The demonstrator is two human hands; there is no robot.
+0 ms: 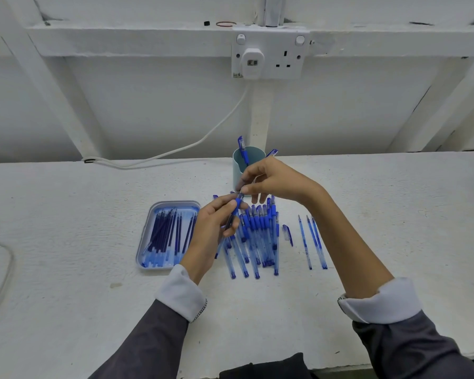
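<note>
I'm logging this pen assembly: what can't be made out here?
Head view:
- Tip of the held pen: covered by fingers of the right hand.
- Base of the cup: behind that hand.
- Number of refills in the tray: overlapping, too small to count.

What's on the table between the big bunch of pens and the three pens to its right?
One loose blue pen cap, apart from the bunch of pens and the three pens; head view shows it.
</note>
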